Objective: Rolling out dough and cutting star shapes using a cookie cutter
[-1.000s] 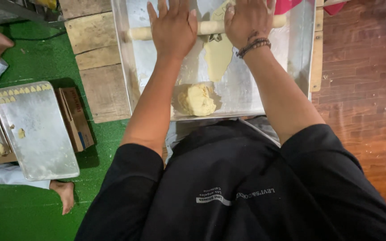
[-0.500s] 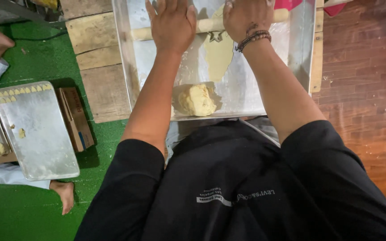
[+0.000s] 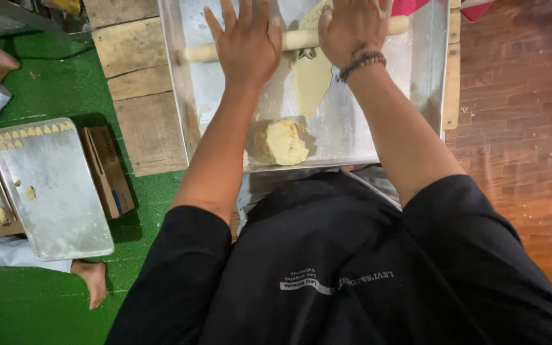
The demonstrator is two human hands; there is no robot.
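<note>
both hands lay flat on a pale rolling pin that spanned a shallow metal tray set on the wooden counter. the left hand was spread wide, fingers fanned, palm pressing the pin left of centre; the right hand was also open and palm-down on the pin, fingers partly cut off by the top edge of the view, a beaded bracelet at the wrist. neither hand gripped anything; both only pressed.

under the pin lay a strip of yellow dough, already flattened thin and long, tapering toward the person. a thick, unrolled lump of dough sat at the near edge of the tray, well apart from the pin. judged state of work: one piece rolled out, at least partly (far end hidden above the pin); the lump not yet touched.

off to the left, on green flooring, a second metal tray carried a row of small cut dough pieces along its far edge, with most of its surface bare. another person's bare foot showed beside it.
</note>
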